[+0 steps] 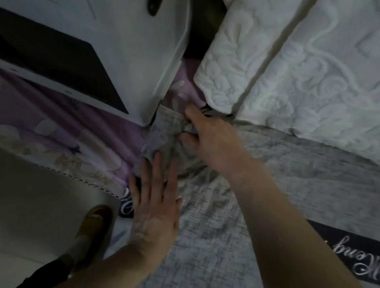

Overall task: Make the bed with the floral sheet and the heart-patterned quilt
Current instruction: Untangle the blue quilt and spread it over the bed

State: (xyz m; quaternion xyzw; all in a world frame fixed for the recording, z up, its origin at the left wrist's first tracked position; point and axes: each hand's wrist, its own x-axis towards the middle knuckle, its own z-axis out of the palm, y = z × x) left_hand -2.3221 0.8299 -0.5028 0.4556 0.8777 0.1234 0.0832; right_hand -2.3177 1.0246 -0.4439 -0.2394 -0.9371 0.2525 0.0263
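Your left grip (155, 209) lay flat, released, on grey cloth (229, 259); just beyond, your right grip (209, 139) clutched its bunched edge.

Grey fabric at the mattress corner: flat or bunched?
Bunched. The grey fabric gathers in folds where the right hand grips it; the left hand presses it flat.

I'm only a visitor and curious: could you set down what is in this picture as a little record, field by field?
Furniture: white cabinet, upper left
Left hand: flat on the grey cloth
Right hand: pinches a bunched fold of the grey cloth
Floral sheet: purple, crumpled, left of the hands
Mattress: white, quilted, uncovered at upper right
Footwear: a yellow slipper, worn, on the floor
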